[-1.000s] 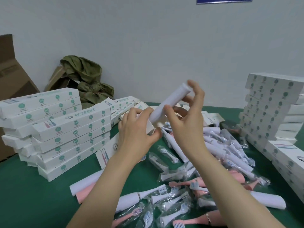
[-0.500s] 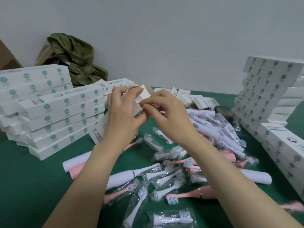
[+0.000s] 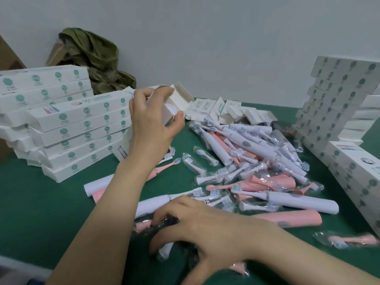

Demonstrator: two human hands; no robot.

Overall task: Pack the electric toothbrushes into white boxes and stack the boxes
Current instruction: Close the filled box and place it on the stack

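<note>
**2 hands, 1 open box**

Left hand (image 3: 152, 122) gripped the white box (image 3: 182, 97), mouth facing the person, a toothbrush (image 3: 170, 109) base showing inside. Right hand (image 3: 205, 227) lay well apart, low and nearer, fingers curled over bagged brush heads (image 3: 164, 250); whether it pinched one, I couldn't tell.

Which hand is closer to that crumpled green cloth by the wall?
Left. The left hand, holding an open white box, is just below and right of the green cloth; the right hand lies nearer the camera, on bagged brush heads.
</note>
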